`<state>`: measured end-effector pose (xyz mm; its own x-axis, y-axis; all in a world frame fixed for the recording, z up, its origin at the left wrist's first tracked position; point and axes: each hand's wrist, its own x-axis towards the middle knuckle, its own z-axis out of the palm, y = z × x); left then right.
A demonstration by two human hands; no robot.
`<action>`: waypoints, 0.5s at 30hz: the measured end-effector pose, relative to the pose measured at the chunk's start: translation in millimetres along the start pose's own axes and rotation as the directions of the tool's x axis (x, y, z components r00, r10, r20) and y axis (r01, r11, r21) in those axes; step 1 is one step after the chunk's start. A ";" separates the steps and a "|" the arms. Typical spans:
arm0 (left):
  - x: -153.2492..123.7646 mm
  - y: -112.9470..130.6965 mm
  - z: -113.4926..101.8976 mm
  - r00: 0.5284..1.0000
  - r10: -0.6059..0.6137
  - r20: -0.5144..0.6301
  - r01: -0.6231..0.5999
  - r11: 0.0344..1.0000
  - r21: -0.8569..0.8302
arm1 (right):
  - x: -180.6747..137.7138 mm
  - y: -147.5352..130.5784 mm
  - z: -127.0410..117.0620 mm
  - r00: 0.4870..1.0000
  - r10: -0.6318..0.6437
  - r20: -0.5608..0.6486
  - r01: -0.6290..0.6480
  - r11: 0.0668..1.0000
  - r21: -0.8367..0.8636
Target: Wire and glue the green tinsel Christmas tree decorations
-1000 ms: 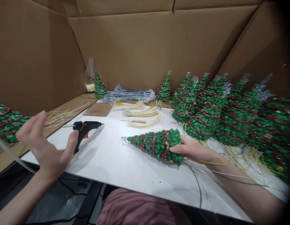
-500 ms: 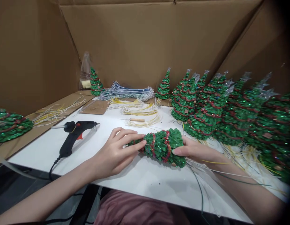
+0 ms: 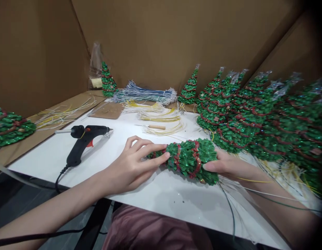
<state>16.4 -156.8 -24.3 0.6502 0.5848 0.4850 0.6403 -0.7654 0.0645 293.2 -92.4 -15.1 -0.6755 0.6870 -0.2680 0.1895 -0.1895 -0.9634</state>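
Note:
A small green Christmas tree [image 3: 187,159] with red garlands lies on its side between my hands, its wide base to the right. My left hand [image 3: 140,163] grips the narrow end, fingers over the top of it. At the base, my right hand [image 3: 223,165] holds the rim with the thumb on the near side; its other fingers are mostly hidden behind the tree. Thin white, yellow and green wires [image 3: 230,199] trail from the base past my right wrist. The tree's tip is hidden under my left hand.
A black glue gun [image 3: 81,146] lies at left with its cord. Behind are an awl [image 3: 157,127], yellow-white wire bundles [image 3: 159,115] and a blue-white wire bundle [image 3: 147,94]. Several finished trees [image 3: 239,121] crowd the right side; another tree [image 3: 13,128] sits far left. Cardboard walls [image 3: 163,41] enclose the table.
My view has tilted down and shifted slightly, so the background sits higher. Both hands keep their hold on the tree, which appears a little farther right and slightly turned.

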 end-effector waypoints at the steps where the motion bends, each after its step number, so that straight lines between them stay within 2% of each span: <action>1: -0.2 0.1 0.0 1.000 0.000 0.001 0.000 1.000 -0.001 | -0.2 0.1 -0.4 1.000 0.009 0.000 -0.009 1.000 -0.007; 7: -0.4 -0.1 -0.8 0.999 0.004 0.033 -0.004 1.000 -0.010 | -1.7 -0.4 -1.9 0.996 0.084 -0.005 -0.084 0.996 -0.043; 15: -0.3 1.2 0.9 0.999 -0.002 0.039 0.001 1.000 0.013 | -2.4 -2.9 -0.2 0.997 0.081 -0.015 -0.082 0.995 -0.054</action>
<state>17.4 -157.6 -25.2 0.6645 0.5962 0.4505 0.6463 -0.7612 0.0539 294.4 -93.4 -11.7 -0.6470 0.6799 -0.3452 0.2827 -0.2066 -0.9367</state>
